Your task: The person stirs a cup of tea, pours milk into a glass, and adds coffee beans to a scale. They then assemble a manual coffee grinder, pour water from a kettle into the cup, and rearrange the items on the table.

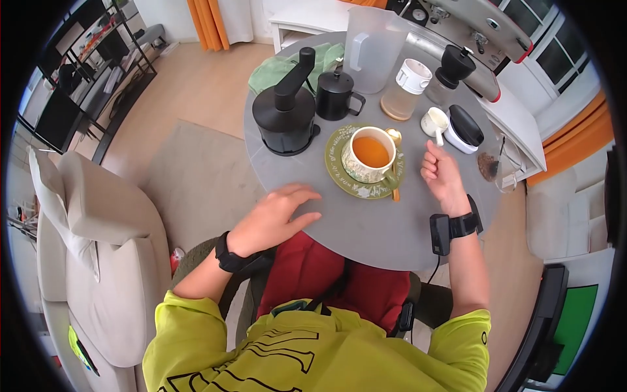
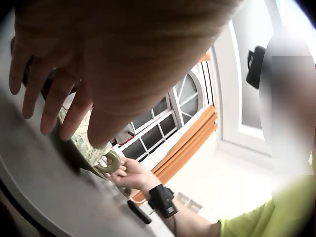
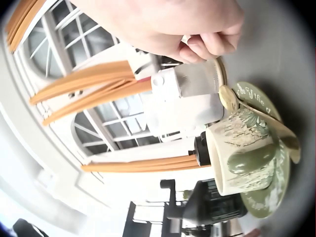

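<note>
On a green lettered saucer (image 1: 336, 162) stands a patterned cup (image 1: 358, 171) with an orange-brown drink inside. A gold spoon (image 3: 266, 117) lies on the saucer beside the cup, on its right in the head view. My right hand (image 1: 443, 173) is to the right of the saucer, fingers curled, pinching the handle of a small white long-handled cup (image 1: 434, 121). In the right wrist view, the curled fingers mostly hide that handle. Over the near left table edge, my left hand (image 1: 277, 215) is held with fingers extended and thumb apart, holding nothing.
Along the far side of the grey round table (image 1: 366, 238) stand a black hand-cranked device (image 1: 284, 121), a black lidded pot (image 1: 334, 97), a clear pitcher (image 1: 372, 52), a white-topped clear container (image 1: 400, 98) and a grinder (image 1: 450, 68). A black-and-white case (image 1: 465, 127) lies at right.
</note>
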Motion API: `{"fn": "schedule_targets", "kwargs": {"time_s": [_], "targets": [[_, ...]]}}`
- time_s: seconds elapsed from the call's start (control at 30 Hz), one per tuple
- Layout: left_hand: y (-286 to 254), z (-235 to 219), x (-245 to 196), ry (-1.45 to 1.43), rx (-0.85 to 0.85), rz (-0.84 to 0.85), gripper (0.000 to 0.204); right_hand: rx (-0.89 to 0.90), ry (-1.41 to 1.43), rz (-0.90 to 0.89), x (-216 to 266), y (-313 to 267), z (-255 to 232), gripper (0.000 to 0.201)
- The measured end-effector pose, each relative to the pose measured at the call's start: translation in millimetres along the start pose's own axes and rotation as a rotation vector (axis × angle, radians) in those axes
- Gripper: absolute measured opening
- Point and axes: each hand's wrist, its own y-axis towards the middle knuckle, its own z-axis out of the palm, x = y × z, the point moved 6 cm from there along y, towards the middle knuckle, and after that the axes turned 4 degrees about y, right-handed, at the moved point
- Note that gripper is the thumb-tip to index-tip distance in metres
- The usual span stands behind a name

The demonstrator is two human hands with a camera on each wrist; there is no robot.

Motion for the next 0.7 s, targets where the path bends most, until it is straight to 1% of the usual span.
{"fn": "schedule_targets", "kwargs": {"time_s": [0.03,0.07,0.1,0.13,0.2,0.23,0.3,0.33,0.37,0.43,0.47,0.53,0.57,0.63,0.67,0.7], "targets": [[-2,-1,-2,0.193,-0.076,0.133,0.033,-0.005,-0.008,0.004,3,-9,16,0.017],[-4,0,0,0.182,-0.075,0.133,0.033,-0.006,-0.207,-0.127,16,-15,32,0.015],[-7,1,-1,0.285,-0.07,0.153,0.034,-0.006,-0.406,-0.256,26,-18,45,0.014],[-10,2,-2,0.389,-0.066,0.172,0.035,-0.011,-0.415,-0.252,29,-16,53,0.014],[-12,3,-6,0.427,-0.042,0.168,0.037,0.173,-0.808,-0.324,35,-5,83,0.02],[-13,4,-6,0.477,-0.017,0.165,0.039,0.176,-0.808,-0.326,37,4,90,0.02],[-15,4,-6,0.503,-0.016,0.175,0.041,0.325,-1.103,-0.494,39,21,115,0.027],[-15,5,-6,0.523,-0.01,0.187,0.043,0.371,-1.183,-0.437,38,30,123,0.031],[-15,4,-7,0.526,-0.013,0.186,0.043,0.374,-1.183,-0.44,39,37,130,0.031],[-16,5,-7,0.539,0.0,0.198,0.045,0.378,-1.198,-0.348,33,48,143,0.035],[-16,4,-6,0.54,-0.003,0.197,0.045,0.38,-1.2,-0.351,32,51,148,0.035],[-16,3,-5,0.526,-0.008,0.213,0.045,0.354,-1.223,-0.184,27,54,156,0.039],[-16,2,-4,0.526,-0.013,0.212,0.045,0.357,-1.227,-0.188,27,56,159,0.039],[-16,2,-3,0.522,-0.002,0.213,0.046,0.386,-1.17,-0.084,18,66,160,0.038],[-16,2,-3,0.525,-0.007,0.213,0.046,0.424,-1.127,-0.06,14,71,163,0.028],[-16,3,-2,0.52,-0.006,0.215,0.046,0.426,-1.128,-0.064,13,75,165,0.028]]}}
